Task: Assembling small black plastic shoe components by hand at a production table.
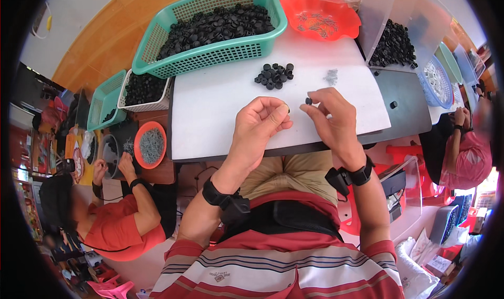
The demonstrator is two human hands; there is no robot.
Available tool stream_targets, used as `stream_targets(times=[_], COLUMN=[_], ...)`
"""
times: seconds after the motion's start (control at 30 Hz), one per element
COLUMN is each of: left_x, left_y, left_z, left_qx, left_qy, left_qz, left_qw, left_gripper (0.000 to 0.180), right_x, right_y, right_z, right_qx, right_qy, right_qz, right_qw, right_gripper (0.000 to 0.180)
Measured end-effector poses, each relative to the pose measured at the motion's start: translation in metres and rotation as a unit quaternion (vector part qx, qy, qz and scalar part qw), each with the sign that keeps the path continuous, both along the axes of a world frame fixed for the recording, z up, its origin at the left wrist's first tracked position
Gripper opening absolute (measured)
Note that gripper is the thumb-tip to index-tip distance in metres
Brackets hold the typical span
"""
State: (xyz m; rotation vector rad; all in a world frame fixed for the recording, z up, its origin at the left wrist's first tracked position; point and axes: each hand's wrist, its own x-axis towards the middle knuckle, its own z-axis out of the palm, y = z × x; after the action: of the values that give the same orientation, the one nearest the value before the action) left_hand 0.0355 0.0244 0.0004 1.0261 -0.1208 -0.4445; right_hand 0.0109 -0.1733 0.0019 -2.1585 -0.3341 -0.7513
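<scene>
Over a white sheet [210, 115] on the table, my left hand [260, 123] is closed in a pinch; a tiny dark bit shows at the thumb tip, too small to name. To its right, my right hand [336, 120] grips a small round black cap [308, 100] between thumb and forefinger. The hands are apart. Just beyond them lies a small heap of similar black caps [273, 77]. Farther right on the sheet is a little pile of thin silvery pins [331, 77].
A green basket [210, 55] full of black caps stands at the back, beside a red bowl [349, 23] with thin pins. Left are a white basket [152, 106] and an orange bowl [164, 152]. Co-workers sit at left [121, 225] and right [467, 162].
</scene>
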Motion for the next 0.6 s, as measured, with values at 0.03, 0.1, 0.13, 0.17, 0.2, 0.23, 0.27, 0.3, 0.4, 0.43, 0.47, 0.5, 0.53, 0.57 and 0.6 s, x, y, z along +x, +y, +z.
stream_targets(times=[0.03, 0.1, 0.13, 0.17, 0.2, 0.23, 0.27, 0.3, 0.4, 0.43, 0.47, 0.5, 0.53, 0.57, 0.6], left_x=[0.000, -0.001, -0.002, -0.003, -0.003, -0.003, -0.003, -0.003, -0.002, -0.001, -0.001, -0.001, -0.002, -0.003, -0.003], left_y=[0.000, -0.001, -0.002, -0.003, -0.003, -0.002, -0.002, -0.001, 0.001, 0.002, 0.002, 0.001, 0.000, -0.001, -0.001], left_z=[0.000, -0.001, -0.001, 0.000, -0.001, -0.001, -0.002, -0.002, -0.003, -0.004, -0.005, -0.004, -0.002, -0.001, -0.002], left_qx=[0.011, 0.019, 0.032, 0.045, 0.042, 0.066, 0.090, 0.087, 0.128, 0.149, 0.170, 0.167, 0.188, 0.208, 0.207], left_qy=[-0.015, -0.030, -0.035, -0.040, -0.040, -0.057, -0.074, -0.073, -0.094, -0.108, -0.120, -0.120, -0.149, -0.177, -0.175], left_qz=[0.003, 0.005, 0.012, 0.020, 0.018, 0.023, 0.027, 0.025, 0.029, 0.028, 0.027, 0.027, 0.038, 0.050, 0.051], left_qw=[1.000, 0.999, 0.999, 0.998, 0.998, 0.996, 0.993, 0.993, 0.987, 0.983, 0.978, 0.978, 0.970, 0.961, 0.961], left_gripper=[0.019, 0.019, 0.021, 0.022, 0.022, 0.024, 0.026, 0.026, 0.027, 0.027, 0.026, 0.026, 0.025, 0.024, 0.024], right_x=[0.006, 0.014, 0.018, 0.020, 0.023, 0.024, 0.025, 0.025, 0.024, 0.024, 0.024, 0.025, 0.025, 0.026, 0.027], right_y=[-0.003, -0.006, -0.007, -0.008, -0.008, -0.008, -0.008, -0.009, -0.011, -0.012, -0.015, -0.021, -0.027, -0.035, -0.044], right_z=[0.002, 0.002, 0.003, 0.005, 0.007, 0.008, 0.010, 0.012, 0.014, 0.014, 0.014, 0.015, 0.015, 0.016, 0.017], right_qx=[-0.064, -0.123, -0.181, -0.183, -0.215, -0.247, -0.250, -0.257, -0.236, -0.205, -0.208, -0.163, -0.119, -0.122, -0.115], right_qy=[0.047, 0.073, 0.098, 0.099, 0.124, 0.149, 0.149, 0.164, 0.175, 0.170, 0.172, 0.173, 0.174, 0.174, 0.158], right_qz=[-0.030, -0.041, -0.051, -0.052, -0.048, -0.043, -0.045, -0.039, -0.028, -0.020, -0.021, -0.036, -0.051, -0.052, -0.071], right_qw=[0.996, 0.989, 0.977, 0.977, 0.968, 0.956, 0.956, 0.952, 0.955, 0.964, 0.963, 0.971, 0.976, 0.976, 0.978], right_gripper=[0.019, 0.018, 0.018, 0.018, 0.019, 0.020, 0.020, 0.021, 0.022, 0.022, 0.022, 0.021, 0.020, 0.020, 0.019])
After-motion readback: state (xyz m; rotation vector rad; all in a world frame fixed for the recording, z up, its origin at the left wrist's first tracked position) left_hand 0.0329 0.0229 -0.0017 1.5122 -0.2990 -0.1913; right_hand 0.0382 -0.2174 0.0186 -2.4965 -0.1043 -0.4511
